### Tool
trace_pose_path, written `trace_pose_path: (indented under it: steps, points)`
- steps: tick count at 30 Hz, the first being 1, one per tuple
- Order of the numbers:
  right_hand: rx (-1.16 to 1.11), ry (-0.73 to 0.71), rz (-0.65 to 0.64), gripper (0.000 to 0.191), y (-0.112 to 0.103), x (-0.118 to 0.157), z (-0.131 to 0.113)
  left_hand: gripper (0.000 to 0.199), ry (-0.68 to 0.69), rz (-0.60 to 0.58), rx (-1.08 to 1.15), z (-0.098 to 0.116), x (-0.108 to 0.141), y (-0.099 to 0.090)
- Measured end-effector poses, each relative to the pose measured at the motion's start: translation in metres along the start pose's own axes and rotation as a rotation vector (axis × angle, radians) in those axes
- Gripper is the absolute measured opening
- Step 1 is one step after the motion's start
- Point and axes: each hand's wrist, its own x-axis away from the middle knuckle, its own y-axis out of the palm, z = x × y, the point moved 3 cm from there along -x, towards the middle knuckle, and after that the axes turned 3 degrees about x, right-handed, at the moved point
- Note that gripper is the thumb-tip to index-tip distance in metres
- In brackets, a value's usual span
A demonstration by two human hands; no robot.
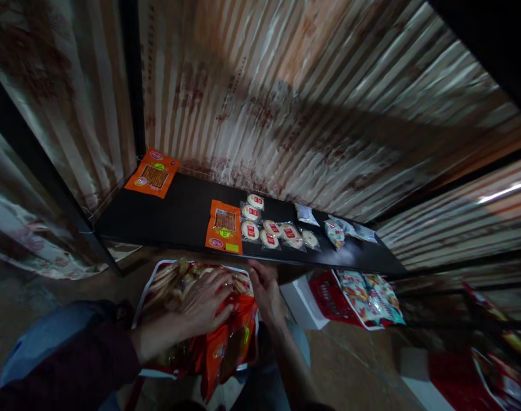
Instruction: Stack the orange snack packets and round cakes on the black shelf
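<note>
A red basket with a white rim [148, 285] rests at my lap, filled with snack packs. My left hand [205, 305] lies over the contents with its fingers spread. Below those fingers are orange snack packs [228, 337], and clear packs of pale, long food [166, 282] lie to their left. My right hand [267, 294] is at the basket's far right corner, its fingers curled at the rim; the fingertips are partly hidden. Just beyond the basket, a flat orange snack pack [225, 226] lies on the black shelf [187, 205], beside several round, pale wrapped snacks [271, 228].
Another orange pack [153, 173] lies at the shelf's left end. White packets [305, 214] and a colourful packet [334, 234] sit to the right. A second red basket [335, 297] with packs stands beneath the shelf. Black posts [132, 74] and striped curtain [243, 97] enclose the shelf.
</note>
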Motion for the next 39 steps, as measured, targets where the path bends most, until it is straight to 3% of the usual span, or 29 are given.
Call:
trace_pose_path:
  steps: [4,7,9,13,18,22,28,35,39]
  points:
    - [0.138,0.07,0.1,0.048,-0.011,0.063,0.044,0.053,0.031,-0.147,-0.066,0.018,0.028,0.022]
    - [0.177,0.241,0.194,0.065,-0.007,0.101,0.074,0.068,0.045,-0.205,-0.104,0.024,0.042,0.036]
    - [0.199,0.218,0.237,0.068,0.001,0.121,0.085,0.071,0.037,-0.208,-0.138,0.022,0.047,0.043]
    - [0.259,0.059,0.178,0.063,0.025,0.144,0.09,0.067,-0.014,-0.202,-0.175,0.01,0.052,0.048]
    - [0.299,-0.032,0.166,0.06,0.04,0.135,0.079,0.058,-0.045,-0.195,-0.141,0.002,0.051,0.043]
    - [0.343,-0.053,0.124,0.059,0.042,0.119,0.072,0.049,-0.052,-0.15,-0.103,0.004,0.048,0.04]
    - [0.393,-0.083,0.164,0.055,0.041,0.116,0.066,0.027,-0.069,-0.064,0.001,0.007,0.045,0.037]
    - [0.395,-0.098,0.105,0.055,0.042,0.106,0.045,0.031,-0.117,0.051,0.201,0.002,0.037,0.027]
    - [0.401,-0.113,0.137,0.054,0.045,0.097,0.033,0.032,-0.204,0.071,0.398,-0.008,0.032,0.018]
